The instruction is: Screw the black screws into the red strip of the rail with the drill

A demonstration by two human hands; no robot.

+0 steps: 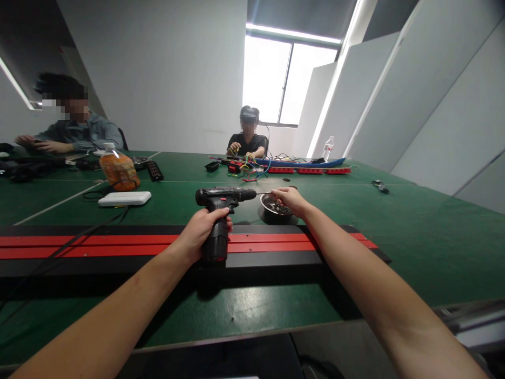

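A black cordless drill [216, 237] is upright in my left hand [205, 229], its chuck pointing right and a thin bit reaching out from it. My right hand [288, 199] has its fingers pinched at the tip of that bit; whether a screw is between them is too small to tell. Just below my right fingers stands a round metal bowl [272, 214] with small dark parts inside. Under both forearms a long black rail with red strips [260, 246] lies across the green table [252, 310].
A white power bank [124, 198] and an orange jar [119, 171] stand at the left. Behind are coloured wires [252, 168], a blue tray [307, 163] and a bottle [327, 149]. Two people sit at the far side. A small metal item [380, 186] lies right.
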